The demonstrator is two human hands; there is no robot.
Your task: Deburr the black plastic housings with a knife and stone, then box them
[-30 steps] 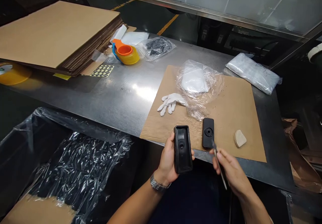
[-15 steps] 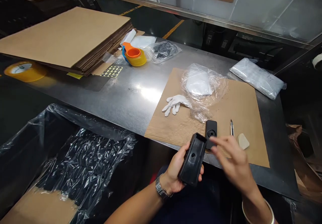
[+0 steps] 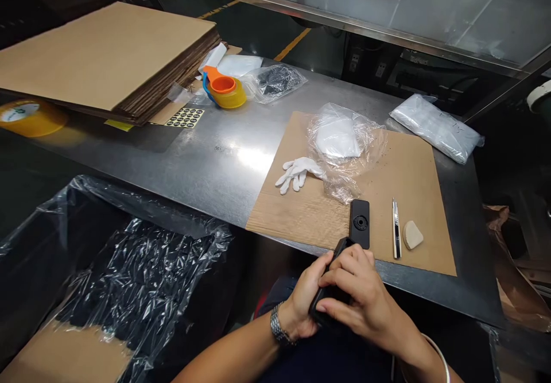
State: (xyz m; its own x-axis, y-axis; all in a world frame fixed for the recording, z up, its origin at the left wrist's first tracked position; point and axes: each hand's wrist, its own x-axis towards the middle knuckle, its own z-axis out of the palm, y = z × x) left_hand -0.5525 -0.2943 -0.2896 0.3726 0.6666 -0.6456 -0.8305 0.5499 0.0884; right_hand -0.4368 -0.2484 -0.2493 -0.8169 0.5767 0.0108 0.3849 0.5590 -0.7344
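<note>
A black hollow case [image 3: 317, 302] is gripped in my left hand [image 3: 301, 300], just off the table's front edge. My right hand [image 3: 359, 291] lies over the case with its fingers curled onto it, covering much of it. Just beyond my hands, a flat black part [image 3: 360, 222] with a round socket rests on the cardboard sheet [image 3: 279, 216]. To its right are a slim cutter knife [image 3: 396, 231] and a beige rounded block [image 3: 412, 235]. A white glove [image 3: 299, 173] lies farther left, beside a clear plastic bag [image 3: 340, 139] with white contents.
Stacked cardboard [image 3: 112, 50] occupies the table's left end, near tape rolls [image 3: 232, 97] and a sticker sheet [image 3: 186, 118]. A wrapped white packet [image 3: 437, 127] lies at right. Below left stands a bin lined with clear plastic [image 3: 146, 279].
My right hand has moved left and down onto the black case, which it was apart from before. The case is now more covered and turned. The view has shifted slightly.
</note>
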